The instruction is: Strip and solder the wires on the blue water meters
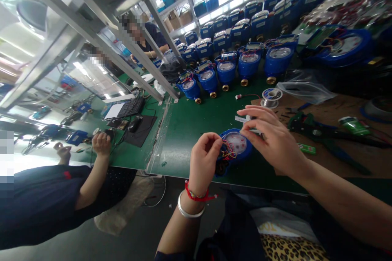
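Note:
A round blue meter (245, 149) with a clear dial face and red, yellow and black wires lies near the front edge of the green table. At its left side my left hand (206, 159) is closed, fingertips pinched by the wires; what they grip is too small to make out. Over the meter's upper right, my right hand (269, 136) has thumb and index finger pinched on something small and pale. A small white label (240, 119) shows just beyond those fingertips.
Rows of blue meters (226, 72) stand at the back. A solder spool (271, 97), a green-handled tool (333, 140) and a green can (354, 125) are at the right. On the left, a co-worker's hands (101, 144) are near a mouse (135, 123) and keyboard (131, 107). Metal posts rise behind.

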### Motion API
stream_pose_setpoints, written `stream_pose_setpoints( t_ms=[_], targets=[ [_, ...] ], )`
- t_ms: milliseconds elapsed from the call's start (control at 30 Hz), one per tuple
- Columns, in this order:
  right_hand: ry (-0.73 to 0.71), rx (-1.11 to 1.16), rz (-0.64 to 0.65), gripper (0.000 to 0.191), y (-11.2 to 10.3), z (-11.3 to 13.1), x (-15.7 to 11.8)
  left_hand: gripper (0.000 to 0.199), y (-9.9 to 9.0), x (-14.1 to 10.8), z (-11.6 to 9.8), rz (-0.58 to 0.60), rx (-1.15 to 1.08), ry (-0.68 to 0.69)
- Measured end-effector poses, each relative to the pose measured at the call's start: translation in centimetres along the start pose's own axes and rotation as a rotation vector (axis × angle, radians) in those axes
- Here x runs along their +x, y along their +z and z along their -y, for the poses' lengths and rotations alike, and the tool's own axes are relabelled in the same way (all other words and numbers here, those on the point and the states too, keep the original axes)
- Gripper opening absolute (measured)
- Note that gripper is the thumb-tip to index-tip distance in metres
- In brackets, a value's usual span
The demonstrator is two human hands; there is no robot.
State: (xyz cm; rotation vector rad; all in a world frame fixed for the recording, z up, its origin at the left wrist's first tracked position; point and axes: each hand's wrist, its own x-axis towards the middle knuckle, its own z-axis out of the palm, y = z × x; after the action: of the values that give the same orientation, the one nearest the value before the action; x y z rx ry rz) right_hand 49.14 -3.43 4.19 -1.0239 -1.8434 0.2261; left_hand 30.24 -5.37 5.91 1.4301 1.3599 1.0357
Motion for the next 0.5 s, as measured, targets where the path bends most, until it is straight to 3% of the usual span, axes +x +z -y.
stream_pose_setpoints(
  t_ms=[167,300,400,500],
  targets=[
    [0.153,-0.096,0.002,0.002,-3.1,-2.7,-3.2,0.012,0.0,-0.4,0.8,-0.101,0.179,0.044],
    [0.279,-0.207,0.064,0.005,-6.0,-5.4,-7.5,0.030,0.0,-0.5,1.8,-0.252,0.346,0.172],
    [0.369,-0.305,0.060,0.011,-8.6,-7.2,-10.4,0.038,0.0,-0.8,2.3,-0.298,0.401,0.317],
    [0.438,-0.401,0.012,0.015,-11.2,-8.7,-12.5,0.028,0.0,-2.0,2.5,-0.398,0.535,0.499]
  ],
)
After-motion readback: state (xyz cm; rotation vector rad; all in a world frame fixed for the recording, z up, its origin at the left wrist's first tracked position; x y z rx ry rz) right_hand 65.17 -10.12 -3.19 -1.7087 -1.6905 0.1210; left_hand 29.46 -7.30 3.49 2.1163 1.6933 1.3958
